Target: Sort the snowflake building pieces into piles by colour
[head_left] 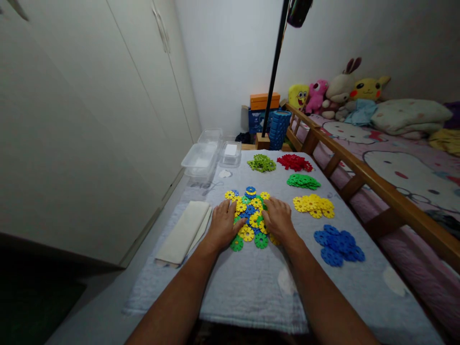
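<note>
A mixed pile of notched plastic discs [247, 234], in yellow, blue and green, lies in the middle of the cloth-covered table. My left hand [223, 224] rests against the pile's left side, thumb reaching over the discs and fingers stretched forward. Against its right side lies my right hand [279, 219], fingers extended and partly over the edge discs. Both hands are open, cupping the pile between them; some discs are hidden under the fingers. To the right are sorted heaps: blue discs [338, 247], yellow discs [312, 205] and green discs [303, 181].
Farther back lie a red heap [294, 162] and a lime-green heap [261, 163] of small pieces. Clear plastic containers [201, 157] stand at the back left. A folded cream cloth [185, 232] lies left. A wooden bed rail [359, 177] borders the right side; a wardrobe [108, 120] stands left.
</note>
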A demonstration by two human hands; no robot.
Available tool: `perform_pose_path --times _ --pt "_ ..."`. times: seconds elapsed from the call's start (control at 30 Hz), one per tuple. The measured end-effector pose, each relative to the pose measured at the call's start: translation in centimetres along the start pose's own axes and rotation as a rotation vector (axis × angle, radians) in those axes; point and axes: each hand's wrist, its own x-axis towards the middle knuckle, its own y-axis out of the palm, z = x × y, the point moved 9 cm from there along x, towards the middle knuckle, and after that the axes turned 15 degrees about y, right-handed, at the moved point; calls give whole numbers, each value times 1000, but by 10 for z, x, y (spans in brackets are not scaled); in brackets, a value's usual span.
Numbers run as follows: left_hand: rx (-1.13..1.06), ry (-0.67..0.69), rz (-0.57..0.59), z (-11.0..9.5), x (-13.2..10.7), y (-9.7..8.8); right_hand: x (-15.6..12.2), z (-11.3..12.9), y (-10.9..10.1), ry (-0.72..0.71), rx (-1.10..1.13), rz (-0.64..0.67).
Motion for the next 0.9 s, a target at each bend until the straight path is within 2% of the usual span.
perform_pose_path --times 0.07,0.17,0.27,0.33,0.5,0.7,0.8,0.9 --pt "-1 16 -28 -2 0 0 0 -2 9 4 10 24" --pt "-27 25 -29 -4 2 4 -2 6 16 -68 102 80" --pt "-96 10 3 -5 4 6 -4 18 14 -162 239 143" --pt "-162 16 40 -5 5 6 -3 18 8 -160 282 165" --pt "-226 47 159 -4 -2 0 -11 -5 4 -59 84 243" --pt "-216 64 313 -2 -17 6 -45 -32 21 -31 -96 392" --pt "-205 70 306 -5 -16 8 -53 -32 24 -48 -102 362" --pt "-184 37 244 -7 -11 9 -50 -25 23 -62 -85 292"
